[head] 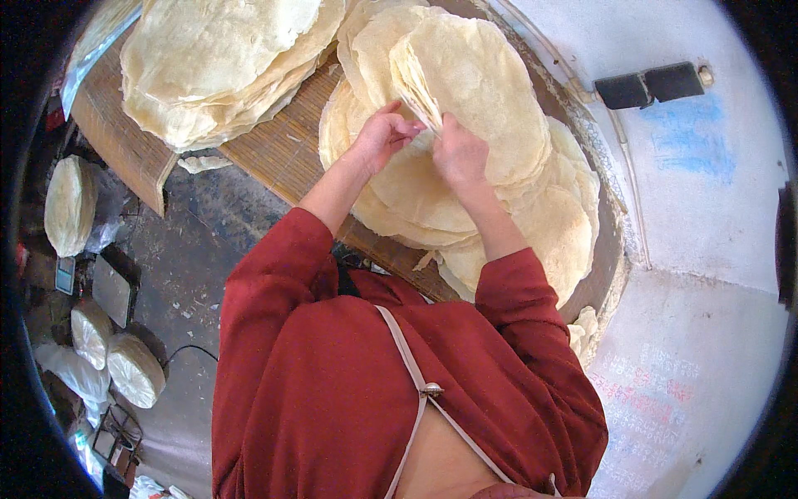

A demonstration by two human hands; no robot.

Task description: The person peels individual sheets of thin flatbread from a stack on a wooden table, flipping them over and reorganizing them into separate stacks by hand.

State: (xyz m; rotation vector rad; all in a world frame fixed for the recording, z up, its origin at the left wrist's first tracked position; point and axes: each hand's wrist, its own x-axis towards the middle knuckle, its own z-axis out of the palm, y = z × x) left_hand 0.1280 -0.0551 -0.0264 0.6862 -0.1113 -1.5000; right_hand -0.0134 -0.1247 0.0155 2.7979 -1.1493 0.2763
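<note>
Both of my hands are over a large pile of thin, round, pale yellow flatbread sheets (474, 87). A folded bundle of such sheets (416, 84) stands up at a slant between them. My right hand (461, 153) is closed around the bundle's lower end. Beside it, my left hand (388, 136) has its fingers curled near the bundle's edge; whether they pinch a sheet cannot be told. More loose rounds (542, 231) spread toward my right sleeve. A second tall stack of flatbread sheets (212, 62) sits at the upper left.
Slatted matting (268, 153) covers the work surface. A whitewashed wall (679, 218) with a black device (648, 86) rises at the right. On the floor at left are wrapped round stacks (136, 370), a flat scale-like plate (112, 290) and plastic bags (78, 374).
</note>
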